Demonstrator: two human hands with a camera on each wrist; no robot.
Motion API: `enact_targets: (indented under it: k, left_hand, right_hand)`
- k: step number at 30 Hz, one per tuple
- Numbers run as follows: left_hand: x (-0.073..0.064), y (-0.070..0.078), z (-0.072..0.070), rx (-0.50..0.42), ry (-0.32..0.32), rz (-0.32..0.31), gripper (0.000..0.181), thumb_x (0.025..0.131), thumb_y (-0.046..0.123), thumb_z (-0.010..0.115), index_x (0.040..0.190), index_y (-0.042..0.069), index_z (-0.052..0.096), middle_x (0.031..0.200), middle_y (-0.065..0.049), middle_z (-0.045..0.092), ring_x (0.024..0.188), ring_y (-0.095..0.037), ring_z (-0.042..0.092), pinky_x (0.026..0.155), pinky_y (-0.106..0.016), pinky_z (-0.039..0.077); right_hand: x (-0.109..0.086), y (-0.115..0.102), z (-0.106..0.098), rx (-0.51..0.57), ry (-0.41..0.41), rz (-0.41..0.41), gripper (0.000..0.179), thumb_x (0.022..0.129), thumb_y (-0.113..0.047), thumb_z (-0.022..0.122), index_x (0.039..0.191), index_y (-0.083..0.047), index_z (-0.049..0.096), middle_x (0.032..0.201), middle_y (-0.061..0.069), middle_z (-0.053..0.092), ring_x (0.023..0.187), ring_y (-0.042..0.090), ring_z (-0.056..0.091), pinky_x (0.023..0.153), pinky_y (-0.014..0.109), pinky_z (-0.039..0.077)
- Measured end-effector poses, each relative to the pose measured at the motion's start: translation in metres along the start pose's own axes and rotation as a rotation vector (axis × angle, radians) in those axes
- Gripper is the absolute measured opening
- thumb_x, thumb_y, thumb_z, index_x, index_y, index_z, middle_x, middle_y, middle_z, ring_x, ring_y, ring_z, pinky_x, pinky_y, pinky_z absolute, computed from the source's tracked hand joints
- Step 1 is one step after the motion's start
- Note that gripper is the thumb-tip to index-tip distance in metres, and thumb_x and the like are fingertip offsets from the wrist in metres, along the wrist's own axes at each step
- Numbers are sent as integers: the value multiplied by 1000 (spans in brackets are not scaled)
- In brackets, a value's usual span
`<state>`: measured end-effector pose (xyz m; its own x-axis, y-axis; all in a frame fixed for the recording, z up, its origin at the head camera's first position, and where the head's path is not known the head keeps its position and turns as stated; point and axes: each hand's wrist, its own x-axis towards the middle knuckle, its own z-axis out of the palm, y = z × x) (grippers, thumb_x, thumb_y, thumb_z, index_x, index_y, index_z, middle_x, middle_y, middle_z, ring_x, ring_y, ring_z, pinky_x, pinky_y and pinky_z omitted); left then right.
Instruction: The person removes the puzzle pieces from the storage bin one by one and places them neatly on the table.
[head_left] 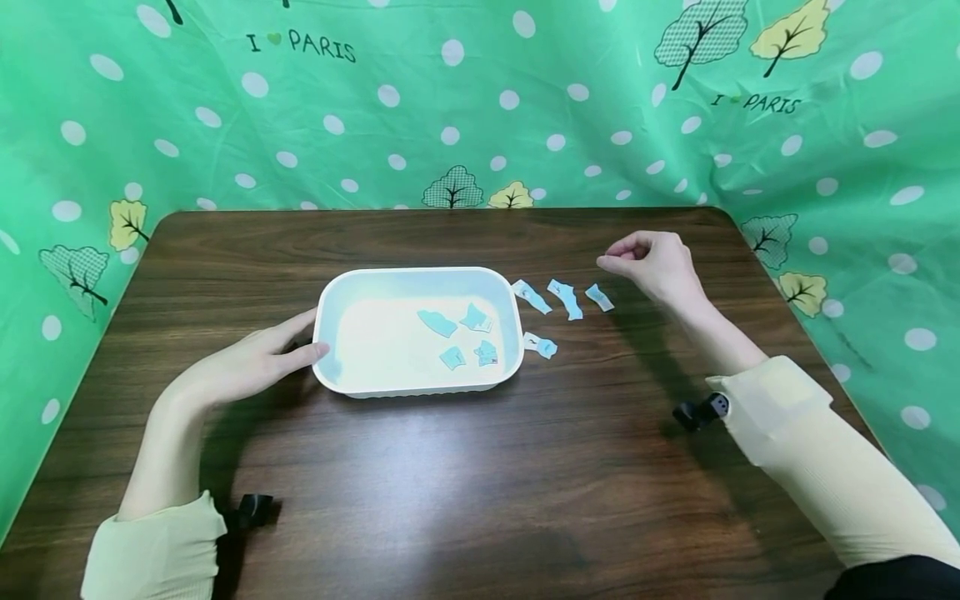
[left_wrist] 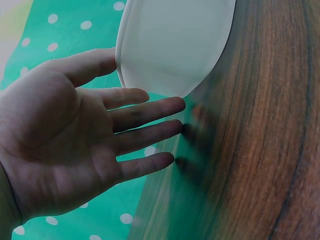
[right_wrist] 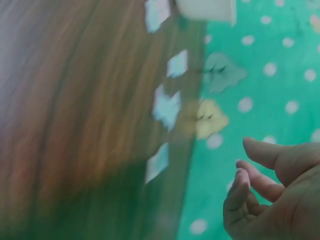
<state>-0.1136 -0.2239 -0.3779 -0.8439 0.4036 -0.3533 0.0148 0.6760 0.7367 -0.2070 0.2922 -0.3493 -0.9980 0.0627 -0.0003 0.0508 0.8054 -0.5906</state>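
Note:
A white oblong plastic tub (head_left: 408,387) stands on the table with several torn light-blue paper scraps (head_left: 452,358) lying in its right half. My left hand (head_left: 258,358) rests against the tub's left end, its thumb on the rim. In the left wrist view its fingers are straight and spread, some of them clear of the tub. Right of the tub lie several more blue scraps in a loose group, the farthest being a small paper piece (head_left: 599,297). Above and right of that piece hovers my right hand (head_left: 654,262), thumb and index fingertips apart, holding nothing.
The dark wood-grain table (head_left: 420,508) has rounded far corners. Behind it and along both sides hangs a green dotted cloth (head_left: 480,108) with printed trees. Black straps stick out at both wrists, such as the right wrist strap (head_left: 701,412).

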Motion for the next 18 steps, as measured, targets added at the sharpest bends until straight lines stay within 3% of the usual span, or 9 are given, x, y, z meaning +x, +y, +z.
enact_targets:
  k: [5, 10, 18]
  left_hand:
    - [-1, 0, 0, 6, 4, 2, 69, 105, 55, 49, 164, 41, 16, 170, -1, 29, 156, -32, 25, 117, -66, 31]
    - [-1, -1, 0, -3, -1, 20, 68, 106, 53, 49, 165, 39, 17, 169, 0, 30, 156, -31, 26, 118, -66, 30]
    - [-1, 1, -1, 3, -2, 4, 69, 105, 55, 49, 165, 39, 17, 169, -1, 30, 156, -32, 26, 118, -67, 31]
  right_hand:
    - [-8, -39, 6, 7, 1, -122, 34, 90, -44, 78, 104, -13, 78, 88, 1, 72, 80, 15, 61, 66, 24, 47]
    - [-16, -78, 19, 36, -73, -194, 27, 92, -41, 77, 105, -18, 78, 95, 3, 75, 83, 16, 66, 73, 27, 50]
    - [-26, -122, 47, 78, -176, -298, 16, 92, -33, 78, 101, -21, 78, 89, 0, 72, 81, 15, 64, 75, 31, 50]
